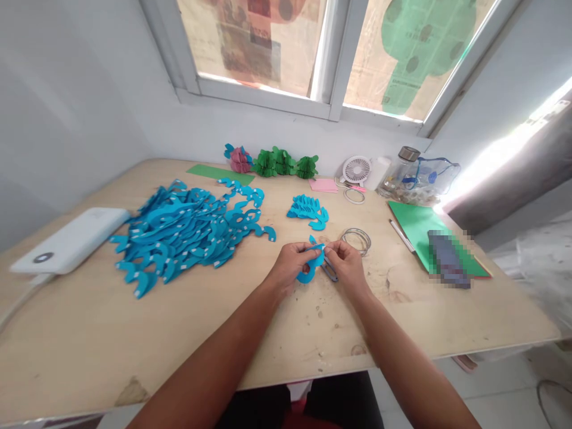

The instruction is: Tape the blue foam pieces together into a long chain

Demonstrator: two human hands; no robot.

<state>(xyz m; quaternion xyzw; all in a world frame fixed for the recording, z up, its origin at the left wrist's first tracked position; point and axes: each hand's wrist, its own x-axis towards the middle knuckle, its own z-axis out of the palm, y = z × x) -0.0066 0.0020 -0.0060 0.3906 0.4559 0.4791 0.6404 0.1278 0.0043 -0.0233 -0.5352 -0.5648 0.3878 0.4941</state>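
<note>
One blue cutout [316, 262] is pinched by left hand [289, 263] and right hand [347, 265]. From it, a blue heap [192, 229] lies at nine o'clock, a smaller pile [306, 207] at twelve.

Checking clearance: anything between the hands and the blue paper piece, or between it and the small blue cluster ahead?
Nothing visible: the left hand grips the blue paper piece, the right hand is at its edge. Only tabletop shows toward the small blue cluster; the grey rings lie to the right.

Wooden table [134, 339] with blue cutouts [179, 232], rings [357, 230], perhaps a pen [402, 236].
</note>
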